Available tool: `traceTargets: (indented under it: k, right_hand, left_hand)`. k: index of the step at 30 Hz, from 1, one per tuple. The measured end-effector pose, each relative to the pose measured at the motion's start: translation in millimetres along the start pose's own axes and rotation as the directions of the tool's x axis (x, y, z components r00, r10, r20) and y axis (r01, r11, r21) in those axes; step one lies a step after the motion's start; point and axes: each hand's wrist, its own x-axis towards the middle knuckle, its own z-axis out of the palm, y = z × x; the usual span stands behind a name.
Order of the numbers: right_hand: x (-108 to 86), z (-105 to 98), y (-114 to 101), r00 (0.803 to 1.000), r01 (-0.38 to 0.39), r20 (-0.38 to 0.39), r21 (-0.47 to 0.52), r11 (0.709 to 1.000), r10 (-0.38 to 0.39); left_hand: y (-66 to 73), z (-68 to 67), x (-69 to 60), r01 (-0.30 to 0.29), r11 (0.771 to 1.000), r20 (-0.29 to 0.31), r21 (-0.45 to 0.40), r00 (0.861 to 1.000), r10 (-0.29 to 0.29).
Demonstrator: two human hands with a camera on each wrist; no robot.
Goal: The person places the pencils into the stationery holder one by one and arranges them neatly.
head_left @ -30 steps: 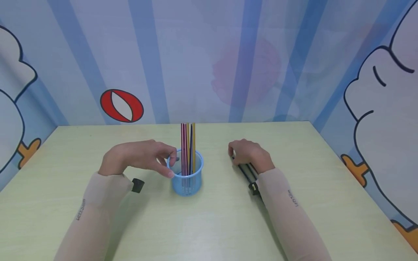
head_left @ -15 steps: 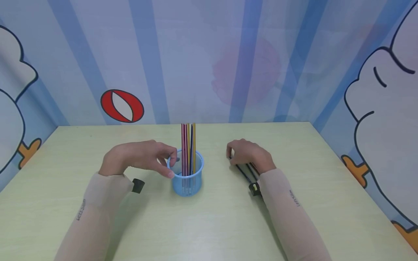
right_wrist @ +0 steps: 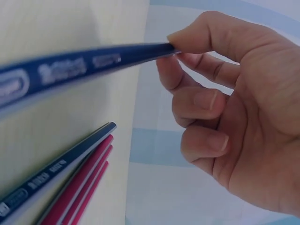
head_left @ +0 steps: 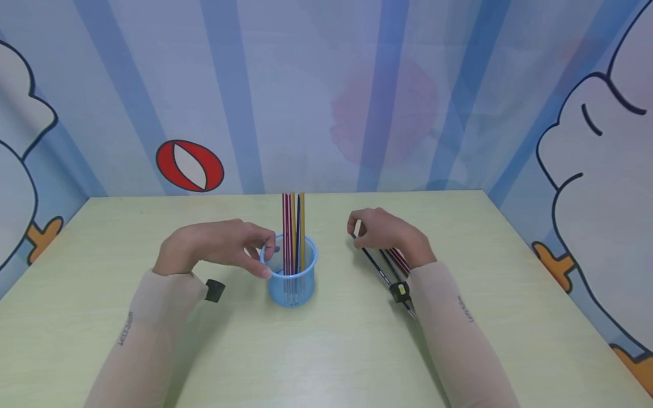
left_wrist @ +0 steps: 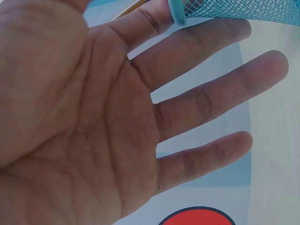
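Note:
A light blue mesh pencil cup (head_left: pixel 291 292) stands upright on the table, with several dark red, yellow and dark blue pencils (head_left: pixel 289 226) standing in it. My left hand (head_left: pixel 221 241) pinches the cup's left rim between thumb and index finger; its other fingers stretch out straight in the left wrist view. To the cup's right, my right hand (head_left: pixel 388 232) pinches the far end of a dark blue pencil (right_wrist: pixel 93 64) between thumb and fingertips. That end is raised off the table. Below it lie another dark pencil (right_wrist: pixel 61 166) and several dark red pencils (right_wrist: pixel 82 192), partly hidden in the head view.
The pale wooden table (head_left: pixel 285 362) ends at a blue striped backdrop (head_left: pixel 316 102) with cartoon figures on both sides. Small black boxes sit at the left wrist (head_left: pixel 215 290) and the right wrist (head_left: pixel 400 291).
The right hand has moved slightly left and up, lifting the end of the dark blue pencil away from the other pencils, which now show more. The left hand and cup stay still.

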Motion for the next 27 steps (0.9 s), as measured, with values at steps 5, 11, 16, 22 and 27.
traceTargets:
  k: [5,11,16,22,27]
  right_hand:
    - [-2.7,-5,-3,0.998,0.038,-0.044,0.026,0.999,-0.037]
    - [-6.1,-11,-4,0.989,0.112,-0.103,0.055,0.992,-0.106]
    - [-9.0,-15,-6,0.977,0.159,-0.157,0.113,0.981,-0.141]
    - [-12.5,-18,-7,0.963,0.199,-0.219,0.186,0.962,-0.157]
    - [-16.5,-22,-9,0.955,0.221,-0.248,0.225,0.949,-0.164]
  left_hand:
    - [0.1,0.3,-0.3,0.010,1.000,-0.001,0.002,1.000,-0.010]
    - [0.0,-0.1,-0.5,0.011,1.000,-0.001,0.002,1.000,-0.011]
    - [0.4,-0.3,-0.5,-0.001,1.000,-0.002,0.003,1.000,0.001]
    - [-0.3,0.2,0.3,0.007,1.000,-0.001,0.002,1.000,-0.007]
    - [-0.3,0.1,0.3,0.003,1.000,-0.004,0.006,1.000,-0.003]
